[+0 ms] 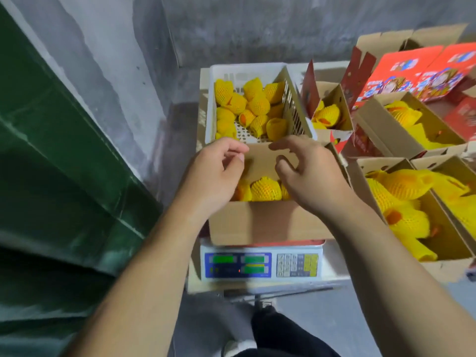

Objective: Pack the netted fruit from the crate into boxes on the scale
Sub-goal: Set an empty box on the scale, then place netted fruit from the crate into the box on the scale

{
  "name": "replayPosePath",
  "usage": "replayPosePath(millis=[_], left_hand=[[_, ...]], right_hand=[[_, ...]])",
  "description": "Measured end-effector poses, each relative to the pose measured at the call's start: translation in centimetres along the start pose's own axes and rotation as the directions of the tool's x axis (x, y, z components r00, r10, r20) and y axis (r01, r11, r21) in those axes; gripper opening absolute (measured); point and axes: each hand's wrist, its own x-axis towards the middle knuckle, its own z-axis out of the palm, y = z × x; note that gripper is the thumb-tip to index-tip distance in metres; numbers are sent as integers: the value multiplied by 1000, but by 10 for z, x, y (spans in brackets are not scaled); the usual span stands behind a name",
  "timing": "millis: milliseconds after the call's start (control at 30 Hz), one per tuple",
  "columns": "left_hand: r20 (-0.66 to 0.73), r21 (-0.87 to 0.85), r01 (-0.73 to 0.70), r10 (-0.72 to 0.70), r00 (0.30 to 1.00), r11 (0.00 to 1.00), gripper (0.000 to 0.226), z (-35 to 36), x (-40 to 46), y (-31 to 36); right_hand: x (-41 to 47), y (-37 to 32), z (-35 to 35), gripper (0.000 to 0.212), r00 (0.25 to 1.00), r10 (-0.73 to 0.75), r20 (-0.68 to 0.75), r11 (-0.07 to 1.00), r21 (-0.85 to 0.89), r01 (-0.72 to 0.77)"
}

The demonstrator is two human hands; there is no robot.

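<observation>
We see netted fruit lying in the open cardboard box on the scale, just below the middle of the view; only a few yellow-netted pieces show, since both hands cover the box's sides. More netted fruit sits loose in the white crate at 12 o'clock, directly behind the box.

Our left hand hovers over the box's left edge, fingers curled inward; we cannot tell whether they pinch the far flap or anything at all. Our right hand hangs over the right side, fingers loosely bent and spread, apparently holding nothing, though its fingertips blur against the flap.

The scale's green displays are unreadable. At 2 to 4 o'clock stand further open cartons with netted fruit, the nearest ones cut off by the frame's right edge. Red printed boxes lie behind them. A green sheet fills 9 o'clock. The desk under the scale is mostly hidden.
</observation>
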Motion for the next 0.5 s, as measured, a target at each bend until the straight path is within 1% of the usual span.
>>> replayPosePath(millis=[67,133,200,300,400,467,500], left_hand=[[23,77,-2,0,1000,997,20,5,38,1],[31,152,19,-24,999,988,22,12,78,-3],[65,207,57,-71,995,977,25,21,122,-14],[178,355,86,-158,971,931,31,39,186,-36],[249,558,70,-247,936,827,31,61,242,-69],[312,700,46,-362,878,713,38,71,268,-95],[348,769,8,-428,834,639,43,75,278,-107]], right_hand=[[40,15,-10,30,1000,-12,17,999,-35,13],[89,34,-15,35,998,-6,69,995,-99,13],[142,57,-12,43,983,22,182,984,-177,10],[218,94,11,54,919,82,385,943,-327,53],[273,136,52,61,837,171,519,881,-460,105],[298,165,78,63,793,218,569,830,-536,156],[310,179,89,66,779,237,580,807,-565,175]])
